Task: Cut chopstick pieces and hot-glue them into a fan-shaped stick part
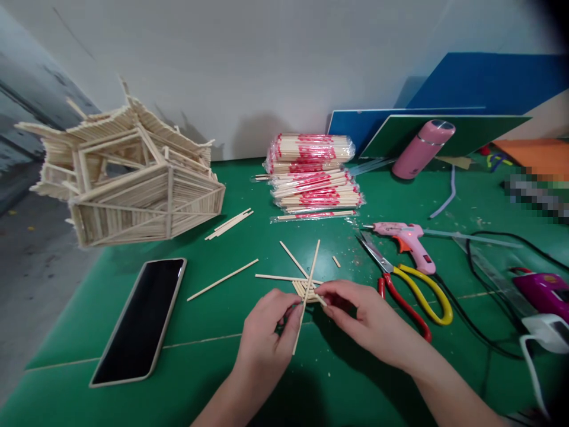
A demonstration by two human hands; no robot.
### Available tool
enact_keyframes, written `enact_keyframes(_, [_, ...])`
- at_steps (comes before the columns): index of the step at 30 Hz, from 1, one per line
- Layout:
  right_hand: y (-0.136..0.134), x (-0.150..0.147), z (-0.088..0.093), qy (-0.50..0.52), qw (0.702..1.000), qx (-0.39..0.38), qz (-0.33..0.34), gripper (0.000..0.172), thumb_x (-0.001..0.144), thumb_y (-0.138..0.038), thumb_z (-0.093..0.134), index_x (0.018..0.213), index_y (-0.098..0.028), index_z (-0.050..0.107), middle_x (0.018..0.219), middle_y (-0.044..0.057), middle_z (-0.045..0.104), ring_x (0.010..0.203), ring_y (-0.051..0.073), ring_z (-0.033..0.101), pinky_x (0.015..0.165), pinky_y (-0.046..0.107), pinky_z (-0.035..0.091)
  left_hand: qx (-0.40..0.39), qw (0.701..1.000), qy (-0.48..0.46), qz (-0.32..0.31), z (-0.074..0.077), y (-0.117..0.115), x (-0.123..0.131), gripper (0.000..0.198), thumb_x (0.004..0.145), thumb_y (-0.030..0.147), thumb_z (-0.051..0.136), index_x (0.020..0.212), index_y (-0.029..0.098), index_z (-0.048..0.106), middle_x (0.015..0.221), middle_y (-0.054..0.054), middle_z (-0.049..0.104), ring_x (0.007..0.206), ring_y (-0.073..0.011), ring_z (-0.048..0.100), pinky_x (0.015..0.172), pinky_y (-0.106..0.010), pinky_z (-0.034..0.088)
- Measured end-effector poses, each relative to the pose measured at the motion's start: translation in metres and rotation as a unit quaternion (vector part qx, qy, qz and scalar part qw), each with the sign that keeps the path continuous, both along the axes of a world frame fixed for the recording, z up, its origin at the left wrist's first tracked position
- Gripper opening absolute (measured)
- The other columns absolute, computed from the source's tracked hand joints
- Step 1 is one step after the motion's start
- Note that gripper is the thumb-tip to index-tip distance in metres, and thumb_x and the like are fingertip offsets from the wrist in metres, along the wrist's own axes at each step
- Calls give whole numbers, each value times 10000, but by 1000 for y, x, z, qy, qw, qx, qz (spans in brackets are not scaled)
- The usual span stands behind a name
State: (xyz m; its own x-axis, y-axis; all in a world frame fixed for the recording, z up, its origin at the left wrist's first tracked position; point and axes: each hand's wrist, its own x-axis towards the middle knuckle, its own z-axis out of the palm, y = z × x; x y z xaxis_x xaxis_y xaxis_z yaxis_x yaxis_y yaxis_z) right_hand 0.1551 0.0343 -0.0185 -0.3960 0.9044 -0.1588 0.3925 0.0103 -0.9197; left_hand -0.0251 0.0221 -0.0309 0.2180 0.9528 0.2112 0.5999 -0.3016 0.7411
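Observation:
My left hand [268, 326] and my right hand [362, 317] meet over the green table [213, 367], both pinching a small assembly of thin wooden sticks [306, 284]. The long sticks cross and fan out from a short glued bundle between my fingertips. One stick slants down past my left thumb. A single loose stick [222, 280] lies to the left. A few more sticks [229, 224] rest near a large model house of wooden sticks [128, 178] at the far left.
A dark phone [140, 320] lies at the front left. Wrapped packs of chopsticks [311, 178] are stacked at the back. To the right are a pink glue gun [406, 240], yellow-handled scissors [406, 284], a pink bottle [422, 148], black cables and coloured boards.

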Motion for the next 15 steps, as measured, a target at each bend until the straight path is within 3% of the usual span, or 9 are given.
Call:
enact_keyframes(7, [-8,1,-13,-204,970,133,30,296,795,-135,441,1074,-214,505,936,40,618,829,179,558,730,320,433,68,985,149,-53,-13,-6,0,168,808,205,442,904,180,577,782,-52,569,700,-158,499,615,-289,400])
enact_keyframes(12, [-14,-1,-16,-258,951,160,51,427,789,-134,435,1208,-208,395,885,38,635,785,197,572,707,346,440,121,956,243,-113,-13,-9,7,163,807,161,434,881,183,578,759,-37,563,719,-172,466,673,-347,336])
enact_keyframes(15, [-17,-4,-12,-267,948,163,61,411,792,-146,433,1199,-194,403,864,44,637,759,200,570,688,347,442,134,943,277,-124,-16,-8,11,117,788,142,469,827,185,571,745,-20,561,736,-173,456,726,-371,303])
